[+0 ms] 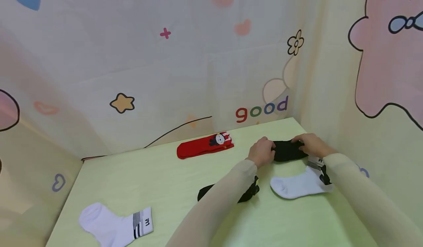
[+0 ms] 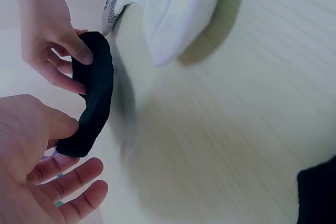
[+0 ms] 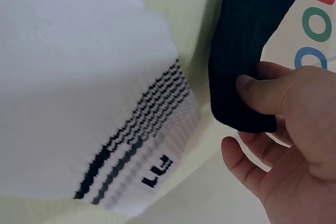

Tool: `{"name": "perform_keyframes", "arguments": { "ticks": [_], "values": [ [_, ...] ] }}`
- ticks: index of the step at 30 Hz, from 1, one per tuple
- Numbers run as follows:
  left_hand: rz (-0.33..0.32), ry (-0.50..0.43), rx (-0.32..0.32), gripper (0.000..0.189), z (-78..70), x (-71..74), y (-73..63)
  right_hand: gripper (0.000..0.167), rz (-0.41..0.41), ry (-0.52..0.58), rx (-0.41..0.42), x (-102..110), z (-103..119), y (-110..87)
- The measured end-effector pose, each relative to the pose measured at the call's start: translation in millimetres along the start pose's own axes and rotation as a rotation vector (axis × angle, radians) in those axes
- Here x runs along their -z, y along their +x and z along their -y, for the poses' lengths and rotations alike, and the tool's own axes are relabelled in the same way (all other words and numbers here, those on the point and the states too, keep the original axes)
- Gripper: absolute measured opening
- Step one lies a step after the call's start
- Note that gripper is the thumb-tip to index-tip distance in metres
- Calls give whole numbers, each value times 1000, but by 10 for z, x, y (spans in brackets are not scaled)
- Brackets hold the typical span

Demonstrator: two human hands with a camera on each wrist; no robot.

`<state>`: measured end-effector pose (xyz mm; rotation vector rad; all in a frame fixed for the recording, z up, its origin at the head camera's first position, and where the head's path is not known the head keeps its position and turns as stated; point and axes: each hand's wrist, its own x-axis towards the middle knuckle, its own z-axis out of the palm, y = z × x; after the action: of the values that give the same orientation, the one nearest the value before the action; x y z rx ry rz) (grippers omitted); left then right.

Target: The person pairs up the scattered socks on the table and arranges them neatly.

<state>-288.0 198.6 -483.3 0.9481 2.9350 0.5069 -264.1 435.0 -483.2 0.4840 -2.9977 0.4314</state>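
Note:
Both hands hold one black sock stretched sideways over the back right of the table. My left hand pinches its left end between thumb and fingers; in the left wrist view the other fingers of this left hand extend below the fabric. The opposite end is gripped by my right hand, whose thumb presses on the cloth in the right wrist view. Just in front lies a white sock with a striped cuff, partly behind the right sleeve. A second black sock is partly covered by the left forearm.
Against the back wall lies a red sock with a cartoon figure. Another white sock with a striped cuff rests at the front left of the pale green table. Printed cloth walls stand behind and at the sides.

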Motion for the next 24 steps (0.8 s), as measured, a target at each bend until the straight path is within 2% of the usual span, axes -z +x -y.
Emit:
{"name": "perform_keyframes", "arguments": {
  "ticks": [9, 19, 24],
  "values": [
    [-36, -55, -31, 22, 22, 60, -29, 30, -11, 3, 9, 142, 76, -4],
    [-92, -98, -112, 23, 46, 112, -48, 32, -55, -6, 40, 252, 151, -80],
    [-93, -104, -115, 25, 48, 141, -81, 34, -70, -8, 63, 284, 189, -108]
  ]
}}
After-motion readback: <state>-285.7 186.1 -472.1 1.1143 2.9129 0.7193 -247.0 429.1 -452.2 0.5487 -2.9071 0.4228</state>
